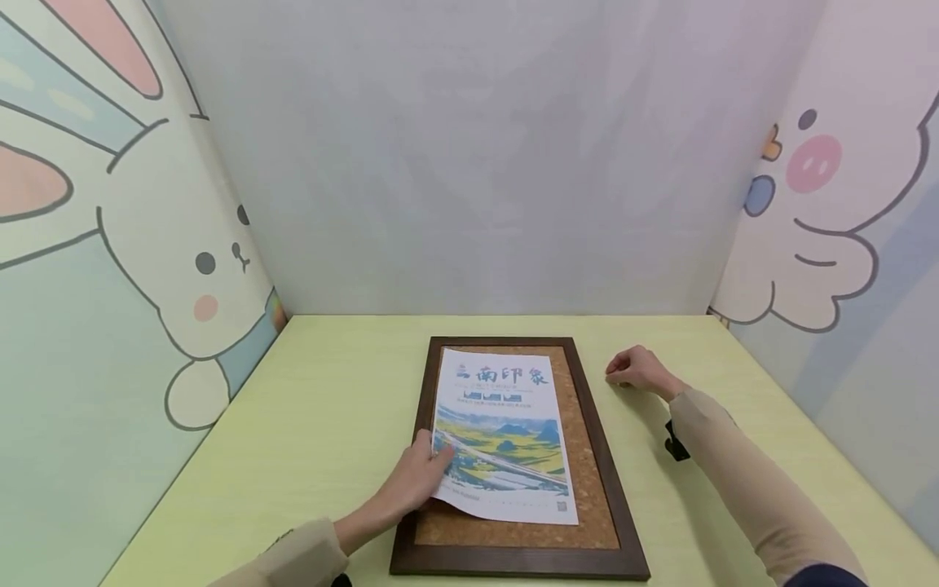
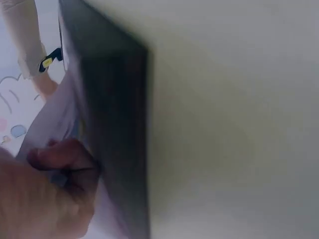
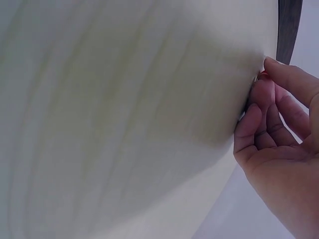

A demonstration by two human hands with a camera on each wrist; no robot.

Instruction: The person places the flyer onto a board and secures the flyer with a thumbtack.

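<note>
A printed poster (image 1: 506, 444) with a blue and green landscape lies over a cork board (image 1: 590, 481) in a dark brown frame (image 1: 616, 501). Its lower left part bows up from the cork. At the poster's left edge, my left hand (image 1: 420, 477) pinches the paper, thumb on top. The left wrist view shows the curled left fingers (image 2: 65, 154) beside the frame's dark side. Right of the board, my right hand (image 1: 640, 371) is down at the tabletop. In the right wrist view, its thumb and forefinger close around a small red object (image 3: 263, 74), mostly hidden by the fingertips.
The board rests on a pale yellow-green table (image 1: 330, 408). A grey wall (image 1: 499, 163) stands at the back. Side panels carry a cartoon rabbit (image 1: 176, 244) on the left and a white cartoon animal (image 1: 844, 179) on the right. A black strap (image 1: 676, 444) is at the right wrist.
</note>
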